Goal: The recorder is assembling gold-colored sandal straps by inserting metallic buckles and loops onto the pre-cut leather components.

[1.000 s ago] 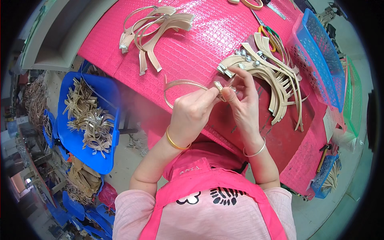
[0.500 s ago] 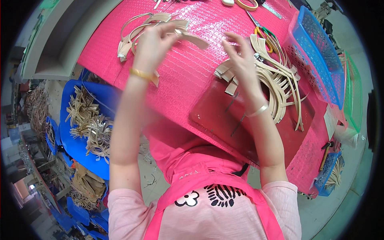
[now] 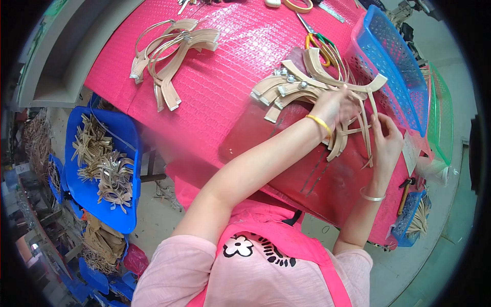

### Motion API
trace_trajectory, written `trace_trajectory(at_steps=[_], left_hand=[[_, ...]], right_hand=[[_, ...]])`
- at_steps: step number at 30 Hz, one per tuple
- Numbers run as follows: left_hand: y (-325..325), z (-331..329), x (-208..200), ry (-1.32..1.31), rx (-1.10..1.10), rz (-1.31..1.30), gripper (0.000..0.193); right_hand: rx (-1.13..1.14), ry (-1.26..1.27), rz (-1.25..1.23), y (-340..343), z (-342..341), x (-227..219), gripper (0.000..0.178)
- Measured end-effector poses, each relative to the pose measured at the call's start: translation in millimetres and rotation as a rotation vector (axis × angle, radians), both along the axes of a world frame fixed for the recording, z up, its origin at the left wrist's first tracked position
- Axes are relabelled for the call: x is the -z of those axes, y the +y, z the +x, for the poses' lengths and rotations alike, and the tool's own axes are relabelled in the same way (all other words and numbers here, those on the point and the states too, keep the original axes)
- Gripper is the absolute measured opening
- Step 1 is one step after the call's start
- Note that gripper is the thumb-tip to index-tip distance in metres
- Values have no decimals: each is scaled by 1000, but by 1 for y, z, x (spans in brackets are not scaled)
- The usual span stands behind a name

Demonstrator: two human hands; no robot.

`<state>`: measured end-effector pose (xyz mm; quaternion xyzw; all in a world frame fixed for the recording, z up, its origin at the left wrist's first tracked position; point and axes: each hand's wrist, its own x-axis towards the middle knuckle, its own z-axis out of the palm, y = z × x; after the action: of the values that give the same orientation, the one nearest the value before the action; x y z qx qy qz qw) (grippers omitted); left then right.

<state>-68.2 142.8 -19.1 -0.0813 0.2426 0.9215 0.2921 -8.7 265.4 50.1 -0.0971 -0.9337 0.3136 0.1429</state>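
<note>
Over the pile of curved beige straps (image 3: 289, 94), my left hand (image 3: 332, 108) is curled at a strap piece (image 3: 353, 87) that stands raised above the rest. Some of its fingers are smeared by motion. My right hand (image 3: 387, 142) pinches a narrow band hanging from that same piece. Small silvery fittings (image 3: 290, 78) sit on several straps. The pile rests partly on a dark red board (image 3: 266, 146). A smaller group of similar beige straps (image 3: 174, 59) lies apart at the far left of the pink table.
Beyond the pile lie scissors (image 3: 310, 33) with yellow and green handles and a tape roll (image 3: 298, 5). Blue and pink baskets (image 3: 391, 61) stand at the right, beside a green one (image 3: 441, 117). A blue chair (image 3: 123, 204) at the left carries heaps of strap pieces.
My left hand has moved from the far-left straps across to the right-hand pile. My right hand has shifted right and nearer. The strap formerly at my left hand now lies with the left group.
</note>
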Motion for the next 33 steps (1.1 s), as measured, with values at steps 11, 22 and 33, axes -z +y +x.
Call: trace_trajectory(at_steps=[11, 22, 33], left_hand=[[-82, -4, -21, 73, -529, -162, 21], [-139, 57, -15, 241, -540, -278, 26], [-160, 75, -11, 209, -393, -105, 31]], right_hand=[[-609, -107, -1134, -44, 120, 8, 27], [-507, -352, -860, -126, 45, -19, 11], [-411, -31, -311, -147, 21, 15, 7]])
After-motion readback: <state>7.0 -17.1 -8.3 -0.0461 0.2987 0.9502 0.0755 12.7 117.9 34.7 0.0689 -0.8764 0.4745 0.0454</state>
